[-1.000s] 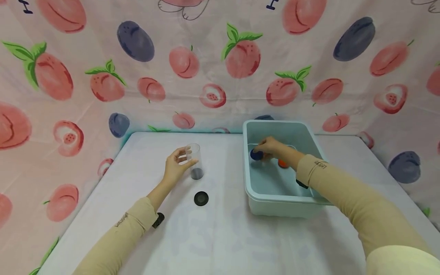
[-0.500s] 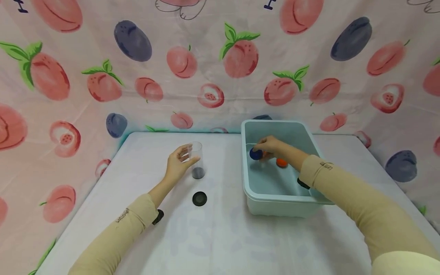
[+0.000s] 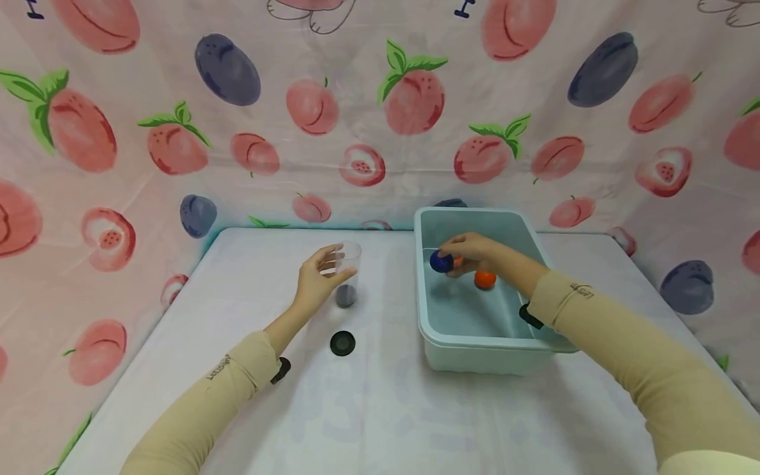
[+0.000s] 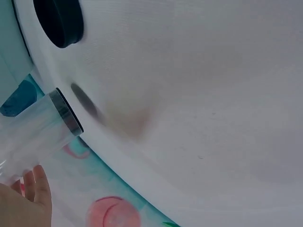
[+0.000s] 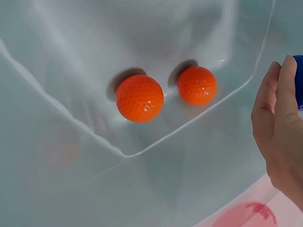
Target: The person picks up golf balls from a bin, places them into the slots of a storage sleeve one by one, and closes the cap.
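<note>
A clear cylindrical container [image 3: 347, 272] with a dark base is gripped near its top by my left hand [image 3: 316, 280]. In the left wrist view, the container [image 4: 38, 132] is tilted, its dark-rimmed base off the table above a shadow. Inside the pale blue bin [image 3: 423, 310], my right hand [image 3: 472, 252] pinches a dark blue golf ball [image 3: 441, 261]. The right wrist view cuts off most of that blue ball [image 5: 299, 82]. Two orange golf balls, one larger-looking ball [image 5: 139, 98] and another ball [image 5: 197, 85], lie on the bin floor; the hand partly hides one in the head view.
A round black lid [image 3: 342, 343] lies on the white table [image 3: 380, 409] in front of the container. The bin stands to the right, its raised rim around the right hand. A fruit-print cloth [image 3: 368, 99] hangs behind the table.
My left hand has moved slightly right and up with the clear container, lifting it. My right hand has raised the blue golf ball a little inside the bin.
</note>
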A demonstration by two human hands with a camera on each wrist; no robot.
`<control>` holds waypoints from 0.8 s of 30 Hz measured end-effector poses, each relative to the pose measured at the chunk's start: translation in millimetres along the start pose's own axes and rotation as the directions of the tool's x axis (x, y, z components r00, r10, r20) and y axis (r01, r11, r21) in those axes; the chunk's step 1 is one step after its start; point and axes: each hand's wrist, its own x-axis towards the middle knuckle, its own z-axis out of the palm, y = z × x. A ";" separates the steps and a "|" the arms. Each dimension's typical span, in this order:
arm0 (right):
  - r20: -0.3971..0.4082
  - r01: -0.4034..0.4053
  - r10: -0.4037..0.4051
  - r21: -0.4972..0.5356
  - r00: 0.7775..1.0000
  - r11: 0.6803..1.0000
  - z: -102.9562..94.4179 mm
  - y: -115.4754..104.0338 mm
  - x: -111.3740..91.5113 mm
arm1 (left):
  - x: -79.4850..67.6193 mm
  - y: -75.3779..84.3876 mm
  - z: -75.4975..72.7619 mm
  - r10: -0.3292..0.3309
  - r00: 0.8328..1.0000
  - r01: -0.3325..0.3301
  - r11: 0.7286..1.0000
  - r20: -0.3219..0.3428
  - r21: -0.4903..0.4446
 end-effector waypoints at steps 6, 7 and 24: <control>0.017 0.027 -0.027 0.043 0.999 0.999 -1.2 -6.5 -9.9 | 3.1 12.9 7.9 0.030 1.000 -0.030 0.999 0.010 0.027; 0.015 0.025 -0.026 0.051 1.000 0.998 -1.7 -7.2 -11.5 | 3.7 15.3 9.8 0.035 0.999 -0.036 0.999 0.010 0.027; 0.017 0.049 -0.054 0.227 0.998 0.973 -8.4 -19.2 -32.8 | 21.9 4.3 42.2 0.132 0.991 -0.132 0.991 -0.020 -0.034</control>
